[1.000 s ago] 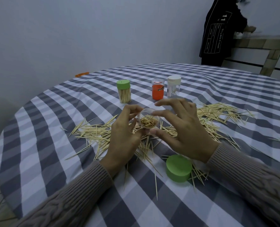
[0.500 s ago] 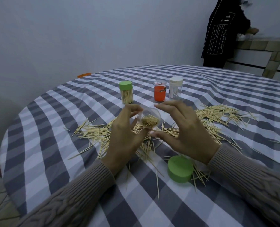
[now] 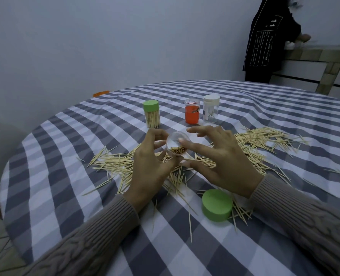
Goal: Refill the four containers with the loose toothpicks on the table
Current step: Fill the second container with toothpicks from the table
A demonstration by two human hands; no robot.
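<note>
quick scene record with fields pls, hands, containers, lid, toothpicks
left hand: left hand grips the clear container from the side
right hand: right hand, a fingertip at the container's open mouth
held container: tilted toward the camera, partly filled with toothpicks
standing containers: green-lidded container full; orange container; white-lidded container nearly empty
loose lid: green lid on the tablecloth, near the right wrist
loose toothpicks: loose toothpicks scattered under and around both hands
</note>
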